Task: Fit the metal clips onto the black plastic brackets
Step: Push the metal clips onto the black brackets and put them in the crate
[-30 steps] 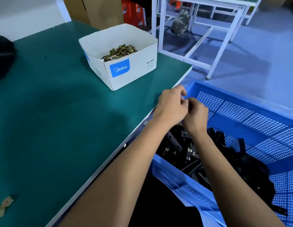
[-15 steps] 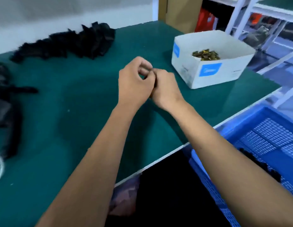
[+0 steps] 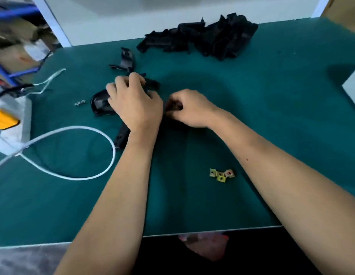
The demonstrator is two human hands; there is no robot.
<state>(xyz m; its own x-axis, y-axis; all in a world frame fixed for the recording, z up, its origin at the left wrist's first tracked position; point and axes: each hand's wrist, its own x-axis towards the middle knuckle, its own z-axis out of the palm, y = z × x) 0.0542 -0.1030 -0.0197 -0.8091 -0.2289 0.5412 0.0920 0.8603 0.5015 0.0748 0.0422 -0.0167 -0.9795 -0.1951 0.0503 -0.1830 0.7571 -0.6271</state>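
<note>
Pressing down on a black plastic bracket (image 3: 102, 103) left of centre, the left hand (image 3: 136, 103) curls its fingers over the top of the part, while the right hand (image 3: 189, 109) beside it has its fingers bunched around something dark — whether a clip is pinched there I cannot tell. Spare metal clips (image 3: 222, 174) lie lower centre on the bench (image 3: 271, 126). A crooked push could pop the clip loose — or skid the bracket toward the white cable (image 3: 77, 177) at lower left.
</note>
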